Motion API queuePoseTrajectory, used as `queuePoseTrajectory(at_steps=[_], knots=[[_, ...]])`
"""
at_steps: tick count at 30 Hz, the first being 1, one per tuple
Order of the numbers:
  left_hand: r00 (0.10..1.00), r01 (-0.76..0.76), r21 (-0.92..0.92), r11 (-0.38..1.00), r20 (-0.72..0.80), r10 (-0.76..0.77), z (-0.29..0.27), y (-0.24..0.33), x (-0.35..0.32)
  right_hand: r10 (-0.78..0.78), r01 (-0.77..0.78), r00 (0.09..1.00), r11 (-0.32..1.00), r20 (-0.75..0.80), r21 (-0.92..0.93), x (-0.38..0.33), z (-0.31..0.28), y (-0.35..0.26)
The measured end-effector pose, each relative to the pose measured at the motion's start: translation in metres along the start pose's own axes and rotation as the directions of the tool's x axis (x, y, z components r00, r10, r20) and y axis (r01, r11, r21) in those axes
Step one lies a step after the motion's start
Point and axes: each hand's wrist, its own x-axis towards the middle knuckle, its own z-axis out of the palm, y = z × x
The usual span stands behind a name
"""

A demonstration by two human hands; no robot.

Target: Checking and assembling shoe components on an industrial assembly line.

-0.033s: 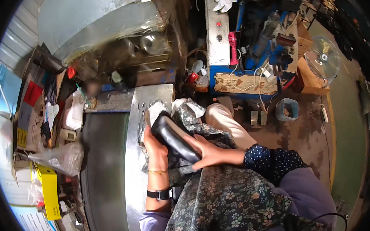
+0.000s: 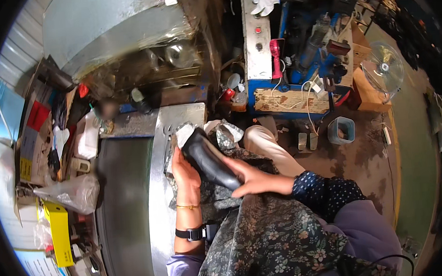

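Note:
A shiny black leather shoe [image 2: 210, 162] is held slantwise above my lap, between both hands. My left hand [image 2: 185, 172] cups it from the left, thumb side up; part of the fingers is hidden behind the shoe. My right hand [image 2: 254, 177] grips the lower right end, its thumb and fingers spread around the edge. A white cloth-like piece [image 2: 184, 134] shows at the shoe's upper end, near my left fingertips. Under the shoe lies the dark floral apron [image 2: 268, 232] that covers my lap.
A metal ledge [image 2: 157, 219] and a dark conveyor belt [image 2: 125, 196] run along my left. Ahead stands a large grey machine [image 2: 116, 32]. Further right are a blue-framed machine [image 2: 290, 100], a pink handheld fan [image 2: 276, 57], a bin [image 2: 342, 130] and a standing fan [image 2: 384, 67].
The shoe has turned slightly in my hands, so less of its pale strip shows along the right edge. My right hand has shifted a little along it.

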Motion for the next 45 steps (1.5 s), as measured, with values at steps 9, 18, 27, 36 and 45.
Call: queuePoseTrajectory(at_steps=[9, 18, 27, 36, 45], knots=[[0.51, -0.755, 0.503, -0.42, 0.854, 0.106, -0.025, -0.068, -0.029, -0.205, -0.119, 0.773, 0.882, -0.6, -0.455, -0.055, -0.221, -0.154], [0.017, -0.967, 0.029, 0.253, 0.999, -0.049, 0.092, -0.093, -0.04, -0.429, -0.605, 0.395, 0.544, -0.812, -0.581, -0.035, -0.416, -0.199], [0.46, -0.863, 0.44, -0.246, 0.888, -0.024, 0.046, -0.041, -0.035, -0.25, -0.707, 0.521, 0.41, -0.816, -0.576, -0.034, -0.437, -0.19], [0.703, -0.698, 0.704, 0.132, 0.636, 0.318, 0.056, -0.067, -0.001, -0.405, -0.85, 0.41, 0.155, -0.817, -0.504, -0.02, -0.393, -0.157], [0.232, -0.963, 0.248, -0.107, 0.962, 0.148, 0.136, -0.032, -0.026, -0.406, -0.831, 0.389, 0.233, -0.827, -0.505, -0.01, -0.419, -0.161]])
